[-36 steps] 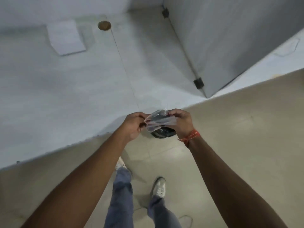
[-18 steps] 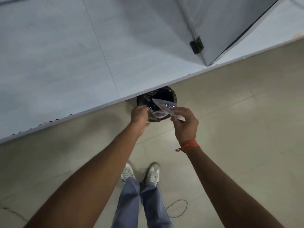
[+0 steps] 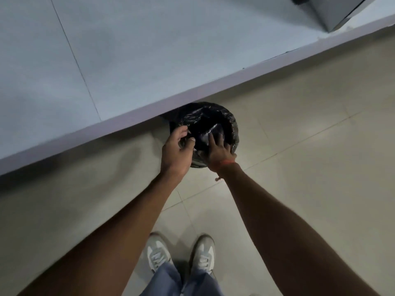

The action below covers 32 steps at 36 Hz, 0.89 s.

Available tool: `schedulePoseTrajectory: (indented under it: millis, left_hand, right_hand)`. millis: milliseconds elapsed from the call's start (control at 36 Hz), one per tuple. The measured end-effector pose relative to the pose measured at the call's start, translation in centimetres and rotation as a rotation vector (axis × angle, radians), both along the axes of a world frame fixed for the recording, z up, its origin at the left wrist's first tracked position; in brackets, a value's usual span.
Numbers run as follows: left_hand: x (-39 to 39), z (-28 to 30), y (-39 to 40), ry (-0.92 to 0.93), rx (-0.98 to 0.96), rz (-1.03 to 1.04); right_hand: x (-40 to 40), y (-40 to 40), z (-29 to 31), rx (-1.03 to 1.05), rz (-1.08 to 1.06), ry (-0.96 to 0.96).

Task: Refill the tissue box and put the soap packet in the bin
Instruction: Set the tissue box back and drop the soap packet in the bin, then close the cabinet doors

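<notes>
**Both hands at the mouth of the lined bin**

The bin (image 3: 215, 116) is a small round container lined with a glossy black plastic bag, the liner crumpled and folded over the rim so that it catches dull highlights. It stands on the floor, tucked partly under the front edge of the counter (image 3: 132, 60), with its far side hidden beneath the overhang.

The soap packet (image 3: 210, 131) shows only as a pale, clear, crinkled film inside the bin's dark opening, just beyond the fingertips of the right hand (image 3: 218, 151). That hand reaches down into the opening with its fingers spread and extended; whether they touch or pinch the packet cannot be told, since the film is blurred against the black liner. A red thread band (image 3: 227, 162) circles the right wrist.

The left hand (image 3: 177, 150) sits at the near left of the rim, its thumb and fingers curled in and pinching a fold of the black liner.

The counter is a pale grey-blue slab with a thin seam line running across it and a thick, lighter front edge. At the top right corner a grey partition panel (image 3: 333, 11) stands on it. The floor (image 3: 310, 157) is beige tile with faint grout lines. At the bottom stand two white sneakers (image 3: 202, 255) under blue trouser legs (image 3: 181, 280).
</notes>
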<state>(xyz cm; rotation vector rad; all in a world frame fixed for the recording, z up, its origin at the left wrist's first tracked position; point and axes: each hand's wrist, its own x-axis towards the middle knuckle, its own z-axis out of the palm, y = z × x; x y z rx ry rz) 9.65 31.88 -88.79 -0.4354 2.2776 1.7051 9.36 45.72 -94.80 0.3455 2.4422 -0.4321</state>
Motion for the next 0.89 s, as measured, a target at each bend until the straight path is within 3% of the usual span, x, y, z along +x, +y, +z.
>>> schedulePoseTrajectory:
  millis: [167,333,583,861,889]
  left_hand:
    - [2.0,4.3,-0.4,-0.058,-0.021,-0.014]
    - [3.7,15.8,0.3,-0.044,0.015,-0.122]
    - [3.5,39.6,-1.4,0.161,0.001,-0.079]
    - [0.0,72.5,-6.8,0.747,0.027,-0.003]
    - [-0.1,73.4,-6.9,0.758,0.024,-0.014]
  right_hand:
    - [2.9,0.9,5.7,-0.090,-0.115,0.234]
    - [4.1,1.5,19.5,-0.325,-0.302,0.420]
    - [4.3,-0.6,44.9,-0.592,-0.342,0.695]
    - [3.0,-2.7,77.0,-0.673,-0.220,1.243]
    - [2.9,-2.7,78.0,-0.686,-0.218,1.247]
